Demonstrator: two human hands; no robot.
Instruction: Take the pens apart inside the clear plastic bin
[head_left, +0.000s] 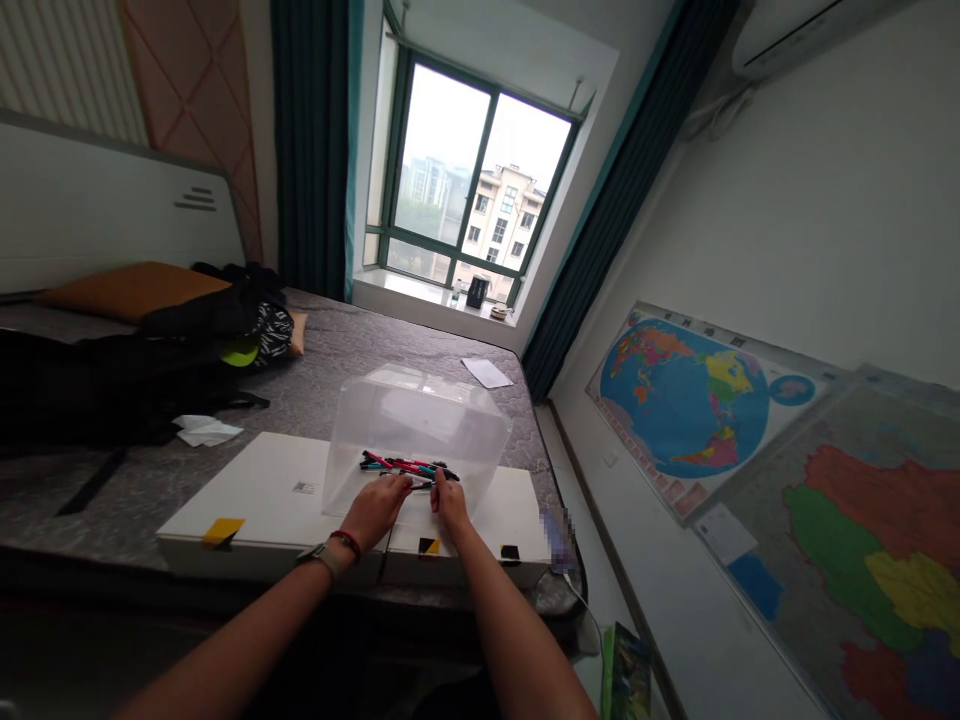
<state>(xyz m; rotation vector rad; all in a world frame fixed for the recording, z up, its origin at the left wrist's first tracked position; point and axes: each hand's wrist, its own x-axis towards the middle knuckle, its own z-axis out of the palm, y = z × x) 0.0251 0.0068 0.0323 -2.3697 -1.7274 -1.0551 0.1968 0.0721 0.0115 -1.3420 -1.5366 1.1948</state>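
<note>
A translucent plastic box stands in front of me with its open side seemingly toward me. Inside it lies a loose pile of red, teal and black pens. My left hand, wearing a watch and a red bracelet, is closed at the box's front, fingertips pinched at one end of a dark pen. At the other end of that pen, my right hand is closed too, its thumb and fingers pressed together beside the pile. The fingers partly hide what they grip.
Beneath the box are white cartons on a grey mattress. A crumpled tissue and black clothing lie left. White paper is behind the box. A cabled, blurred object sits at the right edge, near a wall map.
</note>
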